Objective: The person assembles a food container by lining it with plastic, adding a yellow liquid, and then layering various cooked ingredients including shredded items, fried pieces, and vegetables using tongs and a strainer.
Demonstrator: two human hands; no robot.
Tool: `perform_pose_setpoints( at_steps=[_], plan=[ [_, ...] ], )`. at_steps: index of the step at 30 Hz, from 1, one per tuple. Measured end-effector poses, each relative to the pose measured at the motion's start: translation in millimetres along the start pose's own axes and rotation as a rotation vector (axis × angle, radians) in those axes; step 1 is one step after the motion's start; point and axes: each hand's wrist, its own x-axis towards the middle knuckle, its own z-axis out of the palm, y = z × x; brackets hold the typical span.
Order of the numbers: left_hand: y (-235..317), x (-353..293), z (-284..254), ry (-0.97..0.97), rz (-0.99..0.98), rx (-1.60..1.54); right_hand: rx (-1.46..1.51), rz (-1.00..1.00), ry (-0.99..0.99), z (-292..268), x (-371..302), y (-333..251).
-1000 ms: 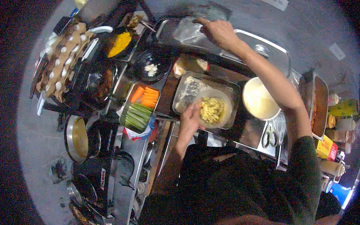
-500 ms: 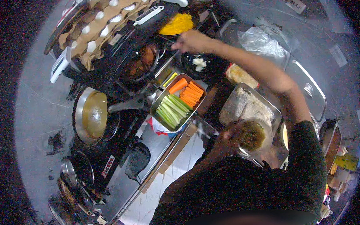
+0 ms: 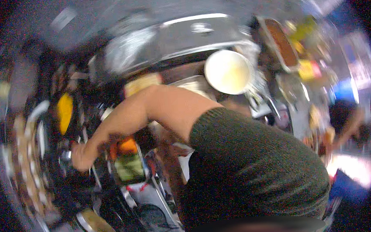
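Observation:
My right arm crosses the middle of the view, and my right hand (image 3: pixel 81 158) is at the far left, blurred by motion. Its fingers look curled beside a shiny metal piece (image 3: pixel 65 156); what they grip is not clear. Below my right arm shows part of my left forearm (image 3: pixel 170 168), while my left hand is hidden behind the right arm. Near the forearm sits a metal tray (image 3: pixel 144 161) with orange carrot sticks (image 3: pixel 126 147) and green cucumber-like sticks (image 3: pixel 129 167). A black pan of yellow shreds (image 3: pixel 65 112) is farther up at left.
A white pot (image 3: pixel 228 72) with pale yellow contents stands beyond my arm, by a metal lid (image 3: pixel 201 28). An oblong container of brown stuff (image 3: pixel 281 42) is at upper right. Egg trays (image 3: pixel 26 155) line the left. Another person's arm (image 3: pixel 351 129) shows at right.
The view has swung right, so the counter items appear shifted left and turned. My left hand and the bowl of brownish-green seasoning it held have passed out of sight behind my right arm.

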Motion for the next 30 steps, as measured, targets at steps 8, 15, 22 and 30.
perform_pose_setpoints(
  at_steps=[8, 15, 22, 30],
  plan=[
    [40.5, 9.6, -22.0, -0.135, -0.060, 0.010, 0.425, 0.253, 0.127, -164.6, -330.7, -48.5],
    [149.6, 7.9, 68.5, -0.177, -0.116, 0.140, 0.052, 0.971, 0.819, -199.2, -647.8, -109.4],
    [172.2, 22.5, 185.0, -0.152, 0.101, 0.217, -0.271, 1.548, 0.978, -184.6, -867.8, -160.4],
    [175.6, 18.0, 263.6, -0.263, 0.158, 0.243, -0.486, 1.783, 0.680, -162.8, -937.5, -151.7]
  ],
)
